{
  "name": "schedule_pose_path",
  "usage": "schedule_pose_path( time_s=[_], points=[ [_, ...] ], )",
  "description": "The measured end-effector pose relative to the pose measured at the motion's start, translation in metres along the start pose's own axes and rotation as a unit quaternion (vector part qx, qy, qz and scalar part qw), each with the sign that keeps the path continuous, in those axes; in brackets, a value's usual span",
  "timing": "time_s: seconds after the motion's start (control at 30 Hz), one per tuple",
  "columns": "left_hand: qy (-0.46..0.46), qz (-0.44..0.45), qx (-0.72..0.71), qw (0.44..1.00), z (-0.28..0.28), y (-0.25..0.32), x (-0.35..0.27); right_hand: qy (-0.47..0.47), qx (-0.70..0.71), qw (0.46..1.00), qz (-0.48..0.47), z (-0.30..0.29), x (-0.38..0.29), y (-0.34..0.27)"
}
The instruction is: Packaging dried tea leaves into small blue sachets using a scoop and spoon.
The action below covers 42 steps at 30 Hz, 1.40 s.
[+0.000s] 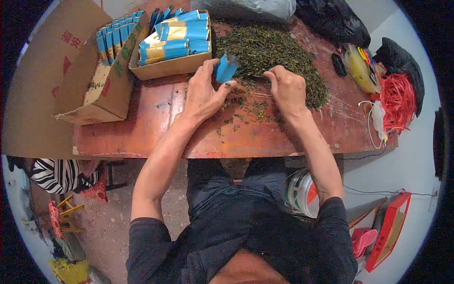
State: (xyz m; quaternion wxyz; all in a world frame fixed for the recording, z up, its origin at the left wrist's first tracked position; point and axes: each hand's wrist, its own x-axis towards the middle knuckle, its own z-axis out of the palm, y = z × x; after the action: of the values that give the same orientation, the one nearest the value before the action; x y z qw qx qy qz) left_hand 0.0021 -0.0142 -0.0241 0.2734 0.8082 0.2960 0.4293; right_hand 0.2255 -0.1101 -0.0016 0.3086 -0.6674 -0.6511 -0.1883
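Note:
My left hand [201, 93] holds a small blue foil packet [226, 69] between thumb and fingers, its mouth turned upward and its lower end near the thumb. A few dark leaf bits cling by the thumb tip. At the near edge of a heap of dried tea leaves [269, 46] is my right hand [289, 87], its fingers curled and pinched. A thin tool seems to stick out from them toward the leaves, mostly hidden by the hand. Loose leaves [248, 110] lie scattered on the red-brown tabletop [156, 136] between my forearms.
Left of the heap stands a cardboard box [170, 68] of blue and gold packets. Beside it a taller carton [95, 113] holds more packets. Plastic bags [333, 21] sit behind. Red shredded strips [397, 101] and a white cord [370, 124] lie at the right edge. A bucket [301, 193] stands below.

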Motion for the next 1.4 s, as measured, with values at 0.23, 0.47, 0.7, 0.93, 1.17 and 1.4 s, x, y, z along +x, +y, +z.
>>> schedule_pose_path(
  time_s=[0.23, 0.47, 0.7, 0.93, 1.17, 1.4],
  points=[
    [-0.013, -0.037, -0.017, 0.999, -0.002, 0.003, 0.0, 0.039, 0.056, 0.998, 0.008, 0.006, -0.004, 0.001],
    [0.006, 0.018, 0.023, 1.0, -0.005, 0.01, 0.002, 0.062, 0.096, 0.993, 0.043, -0.009, 0.001, -0.003],
    [0.035, 0.069, 0.032, 0.996, -0.002, 0.001, 0.002, 0.074, 0.115, 0.99, 0.046, -0.028, 0.013, -0.009],
    [0.05, 0.079, 0.067, 0.993, -0.005, 0.006, 0.002, 0.063, 0.104, 0.991, 0.054, -0.053, 0.025, -0.019],
    [0.064, 0.078, 0.094, 0.99, -0.005, 0.006, 0.002, 0.076, 0.128, 0.989, 0.015, -0.067, 0.036, -0.031],
    [0.041, 0.059, 0.088, 0.994, -0.005, 0.003, 0.001, 0.066, 0.108, 0.991, -0.034, -0.069, 0.042, -0.037]
  ],
)
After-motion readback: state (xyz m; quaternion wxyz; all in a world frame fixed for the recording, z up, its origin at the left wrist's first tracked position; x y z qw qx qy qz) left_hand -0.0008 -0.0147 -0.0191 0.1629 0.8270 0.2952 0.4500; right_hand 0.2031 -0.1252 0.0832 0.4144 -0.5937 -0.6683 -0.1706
